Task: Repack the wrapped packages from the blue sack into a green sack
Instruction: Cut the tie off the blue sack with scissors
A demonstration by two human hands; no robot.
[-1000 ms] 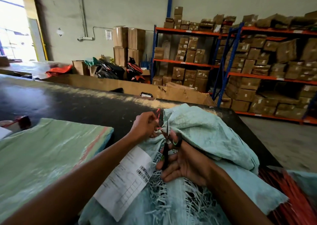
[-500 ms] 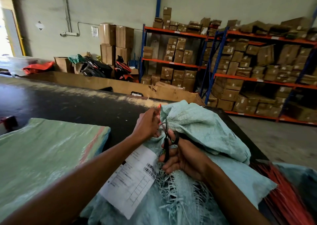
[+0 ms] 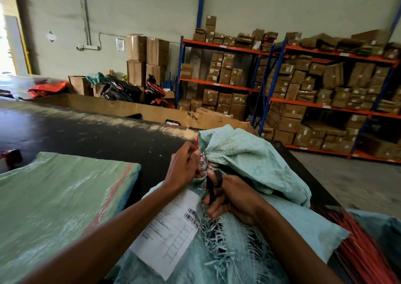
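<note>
Head view: blue sack (image 3: 249, 160) lies near, right of centre on the dark desk (image 3: 86, 136), its bunched neck tied with red string (image 3: 202, 159). Left hand (image 3: 184, 168) pinches the gathered neck and string; its fingers are curled tight on them. Right hand (image 3: 230, 197) holds black scissors (image 3: 211, 184), fingers through the loops, blades pointing up at the tie; whether the blades are apart I cannot tell. The woven cloth looks soft, light and crinkly, already frayed into loose strips (image 3: 219, 238) near the white label (image 3: 171, 229), so it would likely tear or snag if pulled there. Sound cloth at the neck seems the better hold. What is inside is hidden; its weight I cannot judge. A flat stack of green sacks (image 3: 54, 203) lies to the left, close beside. Red straps (image 3: 364, 249) sit at the near right. Far off stand shelves (image 3: 303, 88) of cartons and a cardboard wall (image 3: 121, 108) behind the desk. Only the tie seems to bar the opening.
</note>
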